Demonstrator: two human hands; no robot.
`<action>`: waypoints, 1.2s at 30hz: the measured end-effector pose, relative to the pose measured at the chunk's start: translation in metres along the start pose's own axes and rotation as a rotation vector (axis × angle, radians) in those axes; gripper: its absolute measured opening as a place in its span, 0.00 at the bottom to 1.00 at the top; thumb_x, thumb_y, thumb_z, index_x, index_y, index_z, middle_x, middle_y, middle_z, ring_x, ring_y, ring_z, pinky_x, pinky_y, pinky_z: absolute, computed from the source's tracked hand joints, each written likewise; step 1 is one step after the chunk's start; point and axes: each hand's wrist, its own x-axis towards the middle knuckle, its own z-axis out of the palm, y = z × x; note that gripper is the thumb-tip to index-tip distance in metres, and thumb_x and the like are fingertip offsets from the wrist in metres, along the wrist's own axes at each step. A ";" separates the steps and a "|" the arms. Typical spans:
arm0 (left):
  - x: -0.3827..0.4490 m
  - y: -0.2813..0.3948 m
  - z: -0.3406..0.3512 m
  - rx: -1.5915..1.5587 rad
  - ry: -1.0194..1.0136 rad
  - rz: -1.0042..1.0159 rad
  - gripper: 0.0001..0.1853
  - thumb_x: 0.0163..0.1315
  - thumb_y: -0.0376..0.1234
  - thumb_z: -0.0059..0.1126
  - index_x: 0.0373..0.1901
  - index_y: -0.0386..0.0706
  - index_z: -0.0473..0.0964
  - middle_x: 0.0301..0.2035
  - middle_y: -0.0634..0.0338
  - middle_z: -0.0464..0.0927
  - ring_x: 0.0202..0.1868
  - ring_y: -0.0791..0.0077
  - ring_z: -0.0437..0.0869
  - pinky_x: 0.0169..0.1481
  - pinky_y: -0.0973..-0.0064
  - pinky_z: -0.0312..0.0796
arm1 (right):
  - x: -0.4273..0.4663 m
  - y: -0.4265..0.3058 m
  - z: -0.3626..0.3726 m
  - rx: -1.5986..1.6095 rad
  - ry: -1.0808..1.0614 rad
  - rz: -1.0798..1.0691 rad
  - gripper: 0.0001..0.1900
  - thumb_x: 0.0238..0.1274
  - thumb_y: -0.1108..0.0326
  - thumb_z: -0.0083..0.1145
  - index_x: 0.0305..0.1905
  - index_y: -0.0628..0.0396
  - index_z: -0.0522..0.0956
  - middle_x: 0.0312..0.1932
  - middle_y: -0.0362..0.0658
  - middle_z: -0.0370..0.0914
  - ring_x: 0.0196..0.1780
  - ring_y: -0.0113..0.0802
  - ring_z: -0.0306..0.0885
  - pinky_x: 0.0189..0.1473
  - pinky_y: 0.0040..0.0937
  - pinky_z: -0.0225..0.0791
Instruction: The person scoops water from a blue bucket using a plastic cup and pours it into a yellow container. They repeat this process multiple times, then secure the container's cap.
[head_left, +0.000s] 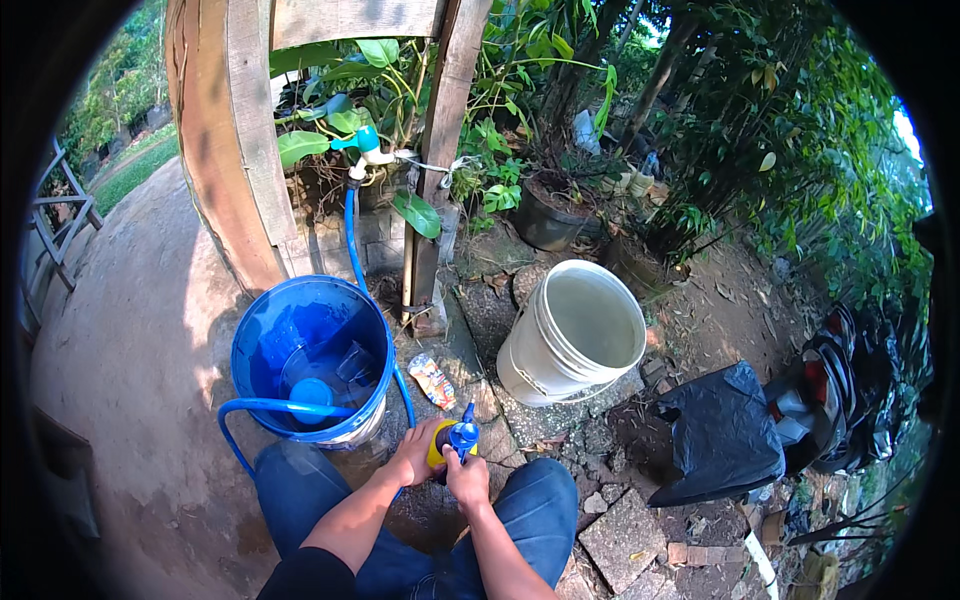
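Between my knees I hold a yellow pump spray bottle (435, 444) with a blue spray head (463, 433). My left hand (417, 452) wraps the side of the yellow bottle. My right hand (468, 477) grips just below the blue head, thumb up against it. The bottle's lower part is hidden by my hands. Ahead on the left, a blue bucket (241, 349) holds some water, a light blue round object (310, 392) and a clear plastic cup (355, 361). A white bucket (529, 364) nearly full of cloudy water stands ahead to the right.
A blue hose (350, 225) runs from a tap (367, 144) tied to a wooden post (448, 112); a hose loop crosses the blue bucket's rim. A printed sachet (432, 382) lies between the buckets. At right are a black plastic bag (720, 431), paving slabs (622, 536) and a potted plant (551, 217).
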 end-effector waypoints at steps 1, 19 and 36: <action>-0.005 0.011 0.005 0.076 0.019 -0.097 0.61 0.53 0.38 0.83 0.87 0.44 0.53 0.77 0.42 0.64 0.77 0.37 0.67 0.83 0.46 0.63 | -0.001 0.000 0.001 0.063 0.015 0.015 0.24 0.73 0.47 0.71 0.43 0.64 0.92 0.35 0.52 0.93 0.37 0.35 0.91 0.44 0.41 0.80; -0.023 -0.001 -0.005 -0.036 -0.259 -0.106 0.68 0.47 0.46 0.89 0.86 0.41 0.53 0.83 0.44 0.59 0.86 0.45 0.59 0.89 0.54 0.60 | -0.039 0.013 0.021 0.871 0.027 0.184 0.11 0.62 0.68 0.77 0.44 0.65 0.91 0.34 0.36 0.86 0.33 0.24 0.78 0.36 0.32 0.70; -0.142 0.259 -0.403 0.224 -0.419 -0.454 0.30 0.72 0.38 0.67 0.74 0.44 0.73 0.69 0.45 0.79 0.73 0.46 0.79 0.75 0.47 0.73 | -0.043 -0.082 -0.051 0.794 -0.370 0.554 0.08 0.69 0.65 0.77 0.36 0.49 0.84 0.25 0.36 0.80 0.25 0.26 0.75 0.33 0.31 0.68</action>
